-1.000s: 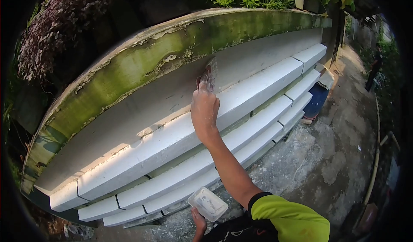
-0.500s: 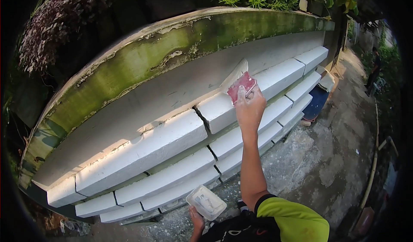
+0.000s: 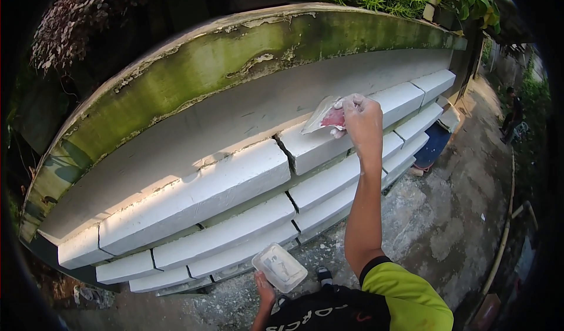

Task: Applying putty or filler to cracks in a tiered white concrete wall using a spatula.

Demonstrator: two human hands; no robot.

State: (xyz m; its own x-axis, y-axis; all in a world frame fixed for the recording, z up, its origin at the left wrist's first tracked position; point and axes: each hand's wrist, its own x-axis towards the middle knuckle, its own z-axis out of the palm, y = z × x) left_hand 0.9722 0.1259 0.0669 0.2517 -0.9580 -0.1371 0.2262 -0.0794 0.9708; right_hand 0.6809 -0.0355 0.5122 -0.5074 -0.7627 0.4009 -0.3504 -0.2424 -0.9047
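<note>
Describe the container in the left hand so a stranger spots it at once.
Find the tiered white blocks curving across the picture, then drop to their lower edge, near the middle. There, the left hand holds a shallow, pale rectangular tray with rounded corners. Its open hollow, smeared with white, sets it apart from the blocks.

Right arm (image 3: pixel 364 219) extended, right grip (image 3: pixel 361 116) curled; left grip (image 3: pixel 265 290) low, apparently cupped.
</note>
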